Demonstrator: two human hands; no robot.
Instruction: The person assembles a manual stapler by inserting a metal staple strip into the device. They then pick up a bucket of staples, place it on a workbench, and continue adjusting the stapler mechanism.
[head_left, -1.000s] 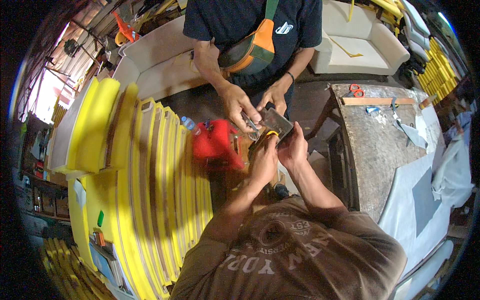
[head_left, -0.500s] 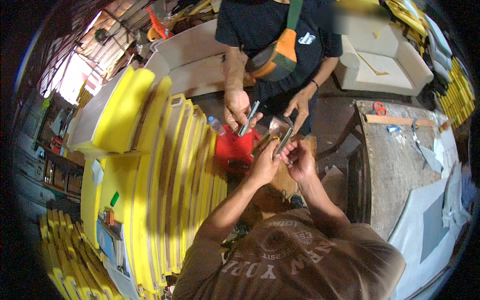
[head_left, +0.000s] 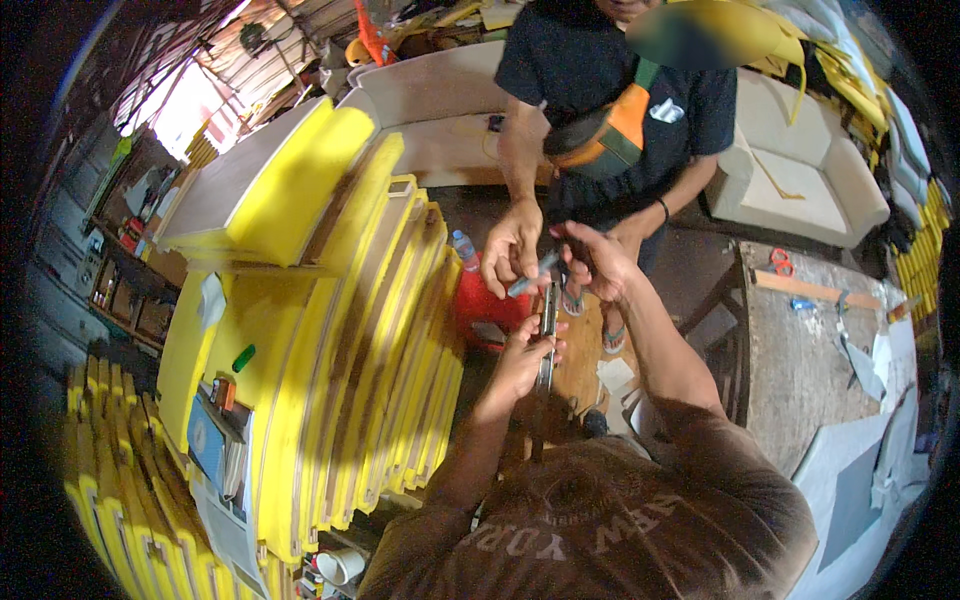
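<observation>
My left hand (head_left: 522, 362) is closed around a long, narrow dark metal bar (head_left: 547, 335) with a shiny edge, held upright in front of me. Its lower end runs down toward my shirt. Beyond it, another person's hand (head_left: 516, 245) holds out a short silver-grey strip (head_left: 533, 277), blurred by motion. Close to the strip's far end is my right hand (head_left: 603, 262), thumb and fingers spread apart; whether a fingertip touches the strip cannot be made out. The other person's second arm hangs partly behind my right hand.
Tall stacked yellow foam-covered panels (head_left: 330, 400) stand at my left. On the right is a worktable (head_left: 800, 350) with red scissors (head_left: 782, 262), a wooden strip (head_left: 815, 290) and grey fabric (head_left: 850, 480). A red stool (head_left: 487, 300), a bottle (head_left: 465, 250) and pale sofas (head_left: 800, 180) lie beyond.
My right hand has left the metal piece by my left hand and reached up toward the other person's strip. My left hand has come lower and nearer, still gripping. The view has shifted leftward.
</observation>
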